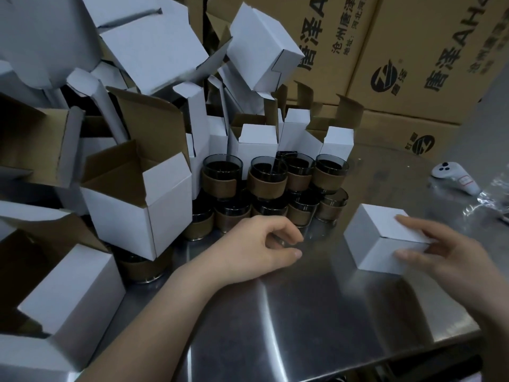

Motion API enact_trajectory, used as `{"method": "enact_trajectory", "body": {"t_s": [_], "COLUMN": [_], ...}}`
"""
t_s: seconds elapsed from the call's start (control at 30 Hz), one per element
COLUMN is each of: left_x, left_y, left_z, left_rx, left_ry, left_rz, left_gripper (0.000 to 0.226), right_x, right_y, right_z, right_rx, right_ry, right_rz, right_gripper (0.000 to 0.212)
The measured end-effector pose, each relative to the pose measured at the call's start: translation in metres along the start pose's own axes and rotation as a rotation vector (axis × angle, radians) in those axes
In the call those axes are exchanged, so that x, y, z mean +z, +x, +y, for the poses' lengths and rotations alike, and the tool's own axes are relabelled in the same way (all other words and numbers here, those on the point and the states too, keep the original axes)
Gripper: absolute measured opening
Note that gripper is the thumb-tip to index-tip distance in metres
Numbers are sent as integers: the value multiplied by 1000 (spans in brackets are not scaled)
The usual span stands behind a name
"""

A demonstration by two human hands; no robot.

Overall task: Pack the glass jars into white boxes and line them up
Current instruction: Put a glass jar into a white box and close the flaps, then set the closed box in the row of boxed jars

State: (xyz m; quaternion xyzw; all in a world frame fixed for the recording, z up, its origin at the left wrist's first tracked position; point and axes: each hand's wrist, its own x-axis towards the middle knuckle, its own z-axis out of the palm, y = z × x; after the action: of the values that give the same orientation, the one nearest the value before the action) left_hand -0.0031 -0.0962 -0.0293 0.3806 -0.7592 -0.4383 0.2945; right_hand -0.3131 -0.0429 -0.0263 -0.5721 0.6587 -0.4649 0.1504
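White box [380, 230] sits within right grip [451, 252]

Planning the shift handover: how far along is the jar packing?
Done: one closed box sits on the steel table, and no lined-up row is visible.

In hand: the right hand holds that box. The left hand curls beside the jars, grip unclear.

Left: a stack of unboxed jars and many open boxes waiting.

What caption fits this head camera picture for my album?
The right hand holds a closed white box on the steel table; the left hand curls beside stacked glass jars.
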Motion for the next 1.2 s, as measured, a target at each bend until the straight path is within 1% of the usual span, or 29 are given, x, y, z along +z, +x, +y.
{"method": "enact_trajectory", "body": {"t_s": [0.1, 0.3, 0.37, 0.47, 0.67, 0.77, 0.97, 1.2], "left_x": [1, 4, 5, 5, 7, 8, 8, 9], "left_y": [0, 2, 2, 3, 6, 6, 6, 5], "left_z": [-1, -4, -4, -5, -8, -9, -9, -10], "left_rx": [2, 4, 0, -2, -4, -4, -7, -1], "left_ry": [26, 114, 127, 135, 164, 173, 163, 145], "left_rz": [1, 10, 6, 4, 8, 3, 6, 25], "left_gripper": [14, 12, 11, 9, 11, 12, 11, 11], "right_x": [-7, -3, 2, 14, 31, 41, 51, 50], "right_y": [18, 62, 75, 87, 108, 117, 149, 193], "right_z": [9, 16, 20, 19, 14, 11, 17, 27], "right_rx": [27, -32, -43, -7, 28, 44, 111, 202], "right_ry": [-149, -545, -585, -521, -522, -531, -712, -783], "right_rz": [95, 221, 294, 340, 285, 214, 41, -17], "right_gripper": [55, 42, 38, 38, 37, 43, 52, 50]}}
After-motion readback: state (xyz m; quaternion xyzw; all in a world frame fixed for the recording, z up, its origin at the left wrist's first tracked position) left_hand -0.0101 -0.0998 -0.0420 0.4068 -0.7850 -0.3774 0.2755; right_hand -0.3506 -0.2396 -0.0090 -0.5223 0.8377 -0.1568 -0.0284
